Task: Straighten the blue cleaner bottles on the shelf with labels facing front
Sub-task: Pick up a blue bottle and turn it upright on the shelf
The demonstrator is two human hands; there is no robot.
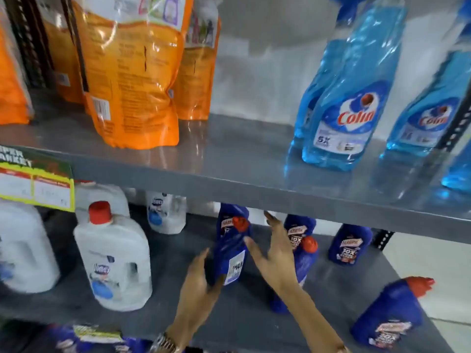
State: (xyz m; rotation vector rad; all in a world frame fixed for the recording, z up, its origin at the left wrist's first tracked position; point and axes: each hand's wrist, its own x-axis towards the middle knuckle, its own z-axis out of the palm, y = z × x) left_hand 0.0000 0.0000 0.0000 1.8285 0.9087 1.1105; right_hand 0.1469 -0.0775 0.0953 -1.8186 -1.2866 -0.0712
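Blue cleaner bottles (349,244) are seen on the lower shelf (163,309) in the head view, and one of them, the middle bottle (230,250), is being worked on at about 6 o'clock in the picture. It is stood up with its long side running up and down, tipped a little, and its red cap (240,223) is at the top. A pale label patch is turned toward 5 o'clock, but it cannot be told if this is the front label. The left hand (197,278) is wrapped partly round the low part of this bottle, with the thumb on its near side, so it looks gripped. The right hand (274,253) is held open with fingers spread, close by the bottle's 3 o'clock side; whether it is touching cannot be told. To do this step well, the bottle should be kept flat on its base and turned slowly until the big label looks out at the person, then lined up with its neighbours. Another bottle (302,247) is partly hidden behind the right hand. A tipped bottle (390,312) at 4 o'clock is leaned over, cap pointing to 2 o'clock, and will likely need setting upright too. White jugs (114,263) are stood at 9 o'clock, well apart.
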